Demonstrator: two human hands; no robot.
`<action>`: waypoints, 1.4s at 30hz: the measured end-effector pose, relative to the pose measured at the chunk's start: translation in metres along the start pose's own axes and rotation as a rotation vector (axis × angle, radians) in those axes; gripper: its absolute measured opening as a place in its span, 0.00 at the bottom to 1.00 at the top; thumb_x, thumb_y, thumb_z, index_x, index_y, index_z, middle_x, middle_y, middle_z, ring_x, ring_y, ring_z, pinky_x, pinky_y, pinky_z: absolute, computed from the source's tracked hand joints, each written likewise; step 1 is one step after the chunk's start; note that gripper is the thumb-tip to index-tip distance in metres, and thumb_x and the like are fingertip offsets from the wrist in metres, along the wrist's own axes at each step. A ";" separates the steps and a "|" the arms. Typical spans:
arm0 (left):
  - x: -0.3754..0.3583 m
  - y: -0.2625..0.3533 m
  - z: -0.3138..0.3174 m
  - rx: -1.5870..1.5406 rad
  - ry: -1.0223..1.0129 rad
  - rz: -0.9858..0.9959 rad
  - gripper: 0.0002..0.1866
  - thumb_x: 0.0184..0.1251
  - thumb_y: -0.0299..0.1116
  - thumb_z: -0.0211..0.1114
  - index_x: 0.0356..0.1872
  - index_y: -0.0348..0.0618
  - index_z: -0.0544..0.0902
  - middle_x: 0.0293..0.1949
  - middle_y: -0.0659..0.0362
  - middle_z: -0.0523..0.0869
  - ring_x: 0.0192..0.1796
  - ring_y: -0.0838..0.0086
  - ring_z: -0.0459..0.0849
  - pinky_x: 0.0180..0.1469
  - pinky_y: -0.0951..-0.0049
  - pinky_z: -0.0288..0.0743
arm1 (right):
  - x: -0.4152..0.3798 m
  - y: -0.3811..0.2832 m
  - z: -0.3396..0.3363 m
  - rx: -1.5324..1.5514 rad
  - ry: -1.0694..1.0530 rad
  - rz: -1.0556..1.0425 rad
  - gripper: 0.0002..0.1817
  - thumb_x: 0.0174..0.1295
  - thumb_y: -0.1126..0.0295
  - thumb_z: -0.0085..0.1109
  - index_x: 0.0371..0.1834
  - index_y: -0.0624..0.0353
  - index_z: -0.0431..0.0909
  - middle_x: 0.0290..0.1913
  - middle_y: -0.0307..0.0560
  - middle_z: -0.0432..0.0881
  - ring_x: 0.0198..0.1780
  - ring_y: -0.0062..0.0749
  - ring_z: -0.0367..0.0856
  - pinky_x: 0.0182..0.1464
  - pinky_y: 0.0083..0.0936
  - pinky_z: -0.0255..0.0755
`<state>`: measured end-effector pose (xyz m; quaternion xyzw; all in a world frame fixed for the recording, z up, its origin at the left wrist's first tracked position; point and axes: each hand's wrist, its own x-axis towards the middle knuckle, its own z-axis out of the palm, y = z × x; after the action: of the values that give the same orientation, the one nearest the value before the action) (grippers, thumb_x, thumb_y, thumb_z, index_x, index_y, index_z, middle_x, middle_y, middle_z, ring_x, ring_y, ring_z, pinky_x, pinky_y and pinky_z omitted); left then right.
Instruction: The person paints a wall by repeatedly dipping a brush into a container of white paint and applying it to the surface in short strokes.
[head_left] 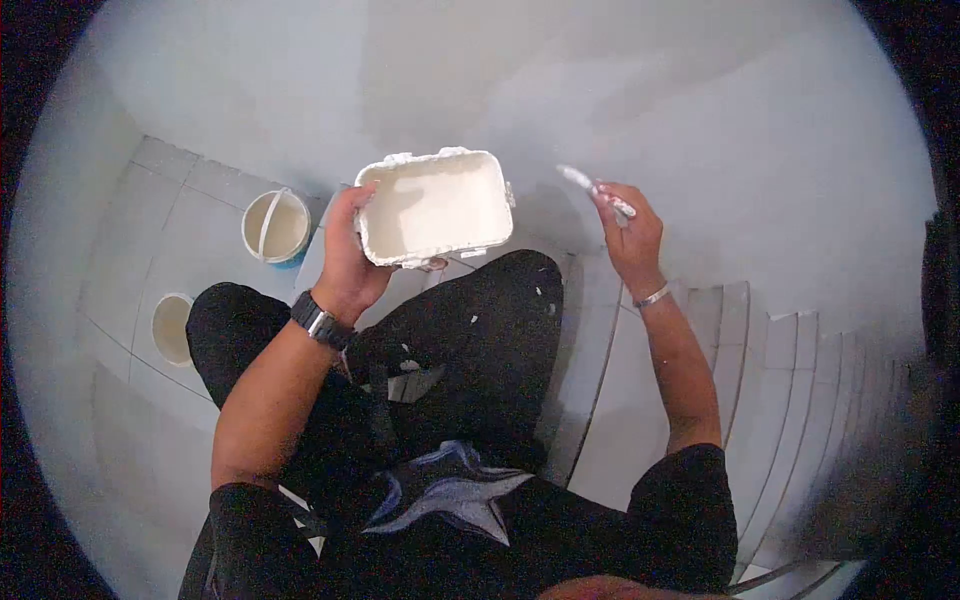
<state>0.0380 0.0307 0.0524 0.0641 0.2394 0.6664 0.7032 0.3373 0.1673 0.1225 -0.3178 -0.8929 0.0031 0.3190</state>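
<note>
A rectangular tub of off-white paint, its rim crusted white, is held by my left hand at its left side and underside. My right hand is closed around the handle of a paint-covered brush, whose white tip points up and left, to the right of the tub. The brush and the tub are apart. Behind the brush rises a pale wall with darker patches in its upper part.
A round bucket with a white handle stands on the tiled floor at the left. Below it, a second pale container is beside my knee. Tiled steps run down the right side, along the wall.
</note>
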 end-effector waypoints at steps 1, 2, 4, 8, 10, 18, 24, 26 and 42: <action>-0.001 0.001 0.004 0.048 -0.030 -0.017 0.31 0.64 0.51 0.49 0.62 0.40 0.67 0.57 0.49 0.76 0.55 0.57 0.79 0.50 0.49 0.78 | -0.007 0.005 0.004 0.012 0.046 0.042 0.05 0.60 0.74 0.62 0.38 0.59 0.80 0.41 0.47 0.84 0.43 0.34 0.83 0.44 0.26 0.76; -0.005 0.000 0.007 0.099 -0.052 -0.033 0.31 0.64 0.51 0.49 0.62 0.39 0.67 0.57 0.49 0.76 0.56 0.57 0.79 0.51 0.51 0.78 | -0.017 0.010 0.007 0.032 0.089 0.086 0.04 0.63 0.74 0.59 0.39 0.60 0.80 0.41 0.45 0.85 0.44 0.30 0.82 0.45 0.24 0.75; 0.001 -0.014 0.003 0.106 -0.059 -0.074 0.31 0.65 0.49 0.50 0.62 0.37 0.67 0.56 0.48 0.77 0.56 0.59 0.79 0.54 0.57 0.78 | -0.039 0.027 0.002 0.350 0.232 0.523 0.11 0.66 0.70 0.55 0.47 0.66 0.74 0.48 0.52 0.81 0.48 0.36 0.81 0.53 0.33 0.75; 0.012 -0.051 0.006 0.077 -0.106 -0.157 0.25 0.65 0.44 0.52 0.58 0.38 0.70 0.51 0.52 0.80 0.53 0.66 0.81 0.56 0.63 0.75 | -0.080 0.042 -0.013 0.522 0.306 0.681 0.18 0.69 0.68 0.52 0.55 0.70 0.67 0.54 0.60 0.75 0.53 0.45 0.78 0.59 0.41 0.74; 0.016 -0.068 0.018 0.061 -0.081 -0.136 0.23 0.65 0.42 0.52 0.56 0.38 0.71 0.51 0.53 0.80 0.52 0.65 0.81 0.56 0.63 0.75 | -0.110 0.058 -0.022 0.534 0.259 0.619 0.17 0.68 0.68 0.54 0.53 0.70 0.69 0.54 0.59 0.75 0.52 0.42 0.78 0.59 0.35 0.75; 0.043 -0.132 -0.001 0.148 -0.140 -0.287 0.20 0.63 0.35 0.52 0.56 0.41 0.67 0.49 0.54 0.76 0.54 0.68 0.78 0.57 0.66 0.73 | -0.177 0.103 -0.032 1.002 0.741 1.037 0.23 0.70 0.66 0.47 0.64 0.66 0.59 0.59 0.63 0.70 0.63 0.53 0.69 0.67 0.45 0.64; 0.077 -0.194 -0.012 0.290 -0.190 -0.388 0.26 0.65 0.39 0.50 0.64 0.44 0.65 0.59 0.53 0.74 0.61 0.62 0.74 0.62 0.60 0.70 | -0.236 0.151 -0.041 1.219 0.881 0.975 0.22 0.71 0.64 0.45 0.64 0.63 0.60 0.58 0.62 0.72 0.63 0.50 0.70 0.66 0.42 0.66; 0.087 -0.206 -0.008 0.211 -0.201 -0.395 0.27 0.65 0.42 0.50 0.64 0.44 0.65 0.60 0.52 0.74 0.61 0.60 0.74 0.62 0.59 0.70 | -0.231 0.146 -0.039 1.129 0.889 1.055 0.21 0.71 0.64 0.45 0.62 0.63 0.61 0.56 0.62 0.73 0.60 0.49 0.73 0.63 0.42 0.68; 0.033 -0.083 -0.015 0.201 -0.097 -0.036 0.30 0.63 0.46 0.49 0.61 0.36 0.68 0.57 0.50 0.77 0.57 0.60 0.77 0.59 0.59 0.72 | 0.025 0.045 -0.066 -0.207 0.544 -0.462 0.11 0.56 0.76 0.63 0.43 0.56 0.78 0.49 0.50 0.82 0.48 0.41 0.82 0.48 0.31 0.78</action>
<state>0.1070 0.0506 -0.0031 0.1623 0.2717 0.6222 0.7161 0.3861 0.2045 0.1800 -0.1277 -0.8192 -0.2437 0.5033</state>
